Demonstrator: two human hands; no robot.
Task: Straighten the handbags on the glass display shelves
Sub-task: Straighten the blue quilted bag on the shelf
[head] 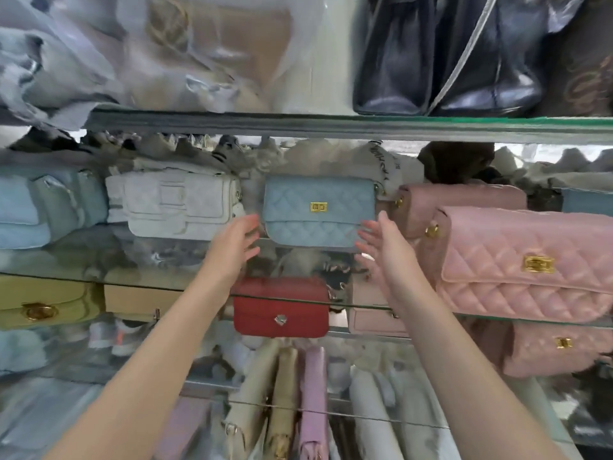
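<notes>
both hands — left hand (pixel 236 242), right hand (pixel 381 250) — spread wide flanking blue handbag (pixel 318 212) | bag upright | pink handbag (pixel 527 263) overhangs shelf — left to do

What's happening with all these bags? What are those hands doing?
A person is tidying handbags on glass shelves. The left hand and the right hand are both open, one on each side of a small blue quilted bag on the middle glass shelf. They are close to it, but blur hides whether they touch. A white bag sits to its left, a big pink quilted bag to its right, and a red bag below.
</notes>
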